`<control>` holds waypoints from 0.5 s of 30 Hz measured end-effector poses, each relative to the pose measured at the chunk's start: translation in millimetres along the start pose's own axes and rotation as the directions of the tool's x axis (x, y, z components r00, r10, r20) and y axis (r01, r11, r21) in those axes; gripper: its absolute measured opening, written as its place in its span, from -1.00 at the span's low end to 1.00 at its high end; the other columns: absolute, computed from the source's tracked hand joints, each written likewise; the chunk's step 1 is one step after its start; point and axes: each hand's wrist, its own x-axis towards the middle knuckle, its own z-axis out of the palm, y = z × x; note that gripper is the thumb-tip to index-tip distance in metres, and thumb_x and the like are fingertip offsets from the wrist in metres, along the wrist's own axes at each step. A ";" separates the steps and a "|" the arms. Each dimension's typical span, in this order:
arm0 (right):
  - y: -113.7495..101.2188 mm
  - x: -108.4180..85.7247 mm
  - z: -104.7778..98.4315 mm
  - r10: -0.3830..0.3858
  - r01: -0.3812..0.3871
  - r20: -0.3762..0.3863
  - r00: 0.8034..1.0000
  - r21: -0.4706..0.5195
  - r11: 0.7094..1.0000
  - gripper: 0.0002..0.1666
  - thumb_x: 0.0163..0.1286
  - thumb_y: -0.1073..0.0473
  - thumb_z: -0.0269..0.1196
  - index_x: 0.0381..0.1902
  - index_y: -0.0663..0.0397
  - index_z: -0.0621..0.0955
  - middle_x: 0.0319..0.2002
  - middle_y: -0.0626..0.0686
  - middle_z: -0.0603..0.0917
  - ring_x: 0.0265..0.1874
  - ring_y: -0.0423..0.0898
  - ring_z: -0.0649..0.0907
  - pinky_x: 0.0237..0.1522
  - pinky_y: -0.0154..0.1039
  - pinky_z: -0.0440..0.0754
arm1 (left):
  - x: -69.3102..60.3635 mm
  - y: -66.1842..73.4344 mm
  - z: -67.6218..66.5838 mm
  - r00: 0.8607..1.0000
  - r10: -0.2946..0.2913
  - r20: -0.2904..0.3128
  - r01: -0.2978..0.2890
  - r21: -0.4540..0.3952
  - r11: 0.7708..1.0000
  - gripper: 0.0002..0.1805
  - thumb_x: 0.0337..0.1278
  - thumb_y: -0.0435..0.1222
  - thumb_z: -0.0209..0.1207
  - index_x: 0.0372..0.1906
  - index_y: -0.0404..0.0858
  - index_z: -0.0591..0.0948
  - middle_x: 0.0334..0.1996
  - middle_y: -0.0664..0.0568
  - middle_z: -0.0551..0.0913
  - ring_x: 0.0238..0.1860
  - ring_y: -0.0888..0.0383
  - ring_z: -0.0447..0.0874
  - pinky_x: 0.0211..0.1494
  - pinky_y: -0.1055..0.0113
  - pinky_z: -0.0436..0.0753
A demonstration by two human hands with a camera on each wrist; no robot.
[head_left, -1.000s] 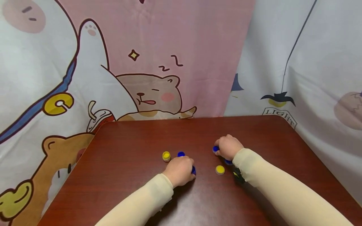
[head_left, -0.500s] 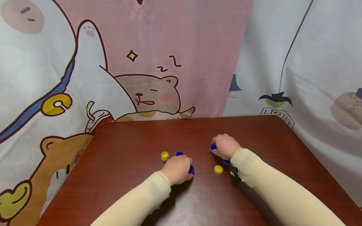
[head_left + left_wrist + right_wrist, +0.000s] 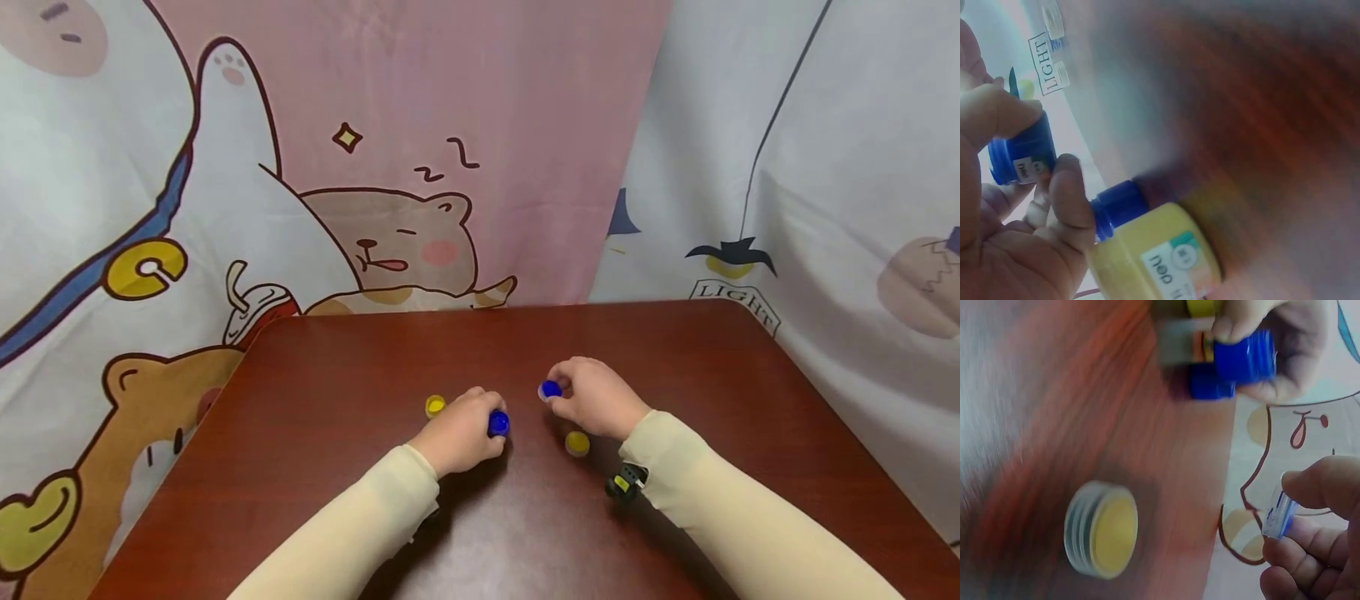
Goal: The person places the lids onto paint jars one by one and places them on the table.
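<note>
My left hand (image 3: pixel 461 429) grips a small blue paint jar (image 3: pixel 1025 150), its blue top facing up in the head view. My right hand (image 3: pixel 600 397) pinches a round clear-rimmed lid with a blue face (image 3: pixel 551 390) between thumb and fingers, a short gap to the right of that jar. A second blue jar (image 3: pixel 1207 384) stands on the table behind the left hand, hidden from the head view. Beside it is a yellow paint jar (image 3: pixel 1160 256), partly behind the left hand in the head view. A yellow lid (image 3: pixel 577 443) lies on the table just below the right hand.
The reddish-brown wooden table (image 3: pixel 360 358) has rounded far corners. A printed cartoon curtain (image 3: pixel 540 167) hangs along its back and sides. A black wrist device (image 3: pixel 625 482) hangs below the right cuff.
The left hand has lifted its blue jar and turned so the top shows more. My right hand has moved left with the blue lid, bringing it nearer the jar.
</note>
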 end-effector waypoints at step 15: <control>-15.4 -17.7 7.7 -0.026 0.026 -0.002 1.000 0.142 0.990 -0.70 0.37 0.15 0.45 0.00 0.13 0.71 -0.13 0.03 0.70 -0.18 -0.11 0.68 -0.06 -0.11 0.73 | 0.8 -2.9 6.9 0.996 0.053 -0.073 -0.059 -0.082 0.995 -0.68 0.24 -0.19 0.44 0.00 -0.17 0.63 -0.14 0.08 0.70 -0.14 0.19 0.66 0.06 0.23 0.68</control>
